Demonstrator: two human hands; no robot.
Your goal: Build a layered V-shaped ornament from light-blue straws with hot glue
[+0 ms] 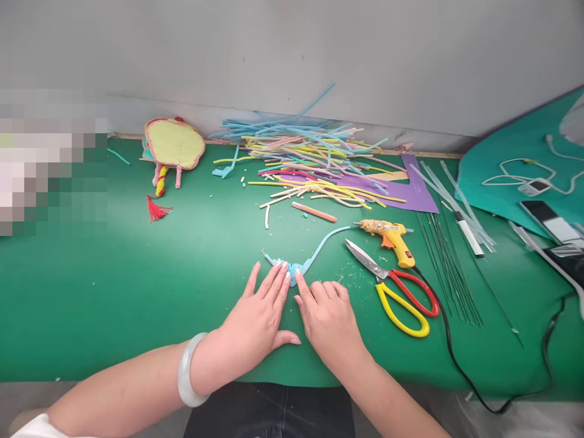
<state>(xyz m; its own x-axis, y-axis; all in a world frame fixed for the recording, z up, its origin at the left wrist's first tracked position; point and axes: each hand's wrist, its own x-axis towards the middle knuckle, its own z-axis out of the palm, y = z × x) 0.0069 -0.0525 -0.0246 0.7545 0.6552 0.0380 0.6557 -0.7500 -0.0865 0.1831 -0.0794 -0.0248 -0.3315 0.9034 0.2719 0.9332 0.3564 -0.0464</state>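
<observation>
A folded blue pipe cleaner shape (292,272) lies flat on the green mat, partly covered by my fingertips. One thin light-blue length (323,241) runs from it up to the right, near the glue gun's nozzle. My left hand (262,310) lies open, its long straight fingertips resting on the shape's left part and the thumb stretched to the right. With the index finger extended, my right hand (326,307) touches the shape's right edge; its other fingers are curled under, and nothing shows in them.
Right of my hands lie scissors (383,274) and a yellow glue gun (387,234) with a black cord. Coloured pipe cleaners (292,146) pile up at the back over purple sheet (420,188). A yellow fan-like craft piece (176,144) stands back left; green wires (449,271) lie right.
</observation>
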